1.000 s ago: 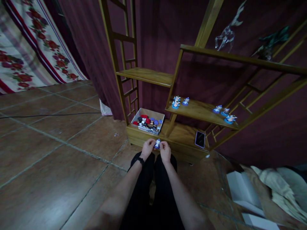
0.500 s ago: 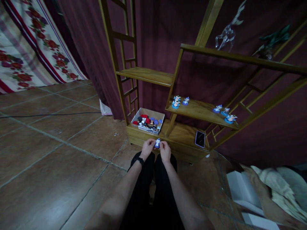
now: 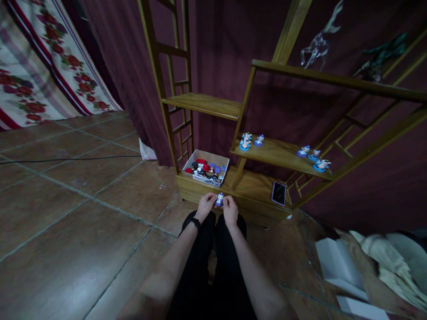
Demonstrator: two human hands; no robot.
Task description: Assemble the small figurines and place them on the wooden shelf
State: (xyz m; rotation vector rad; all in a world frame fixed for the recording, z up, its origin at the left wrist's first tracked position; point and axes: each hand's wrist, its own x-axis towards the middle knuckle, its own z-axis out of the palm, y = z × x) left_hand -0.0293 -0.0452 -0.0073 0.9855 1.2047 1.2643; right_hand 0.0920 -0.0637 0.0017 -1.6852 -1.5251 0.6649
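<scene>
A small purple-and-white figurine is held upright between my two hands, in front of the shelf unit's low front. My left hand, with a black band on its wrist, pinches the figurine's left side. On the opposite side, the fingers of my right hand are closed on it. Just beyond my hands stands an open cardboard box holding several figurines in red, black, white and purple. More small figurines on blue and purple bases stand on the shelf to the right, some at its left end and some at its right.
A phone lies on the bottom board at the right. Higher up, a clear deer ornament and a dark green ornament rest on the upper shelf. White boxes and a pale cloth are at the lower right.
Both hands keep their hold on the figurine with almost no movement. The view has shifted very slightly.
</scene>
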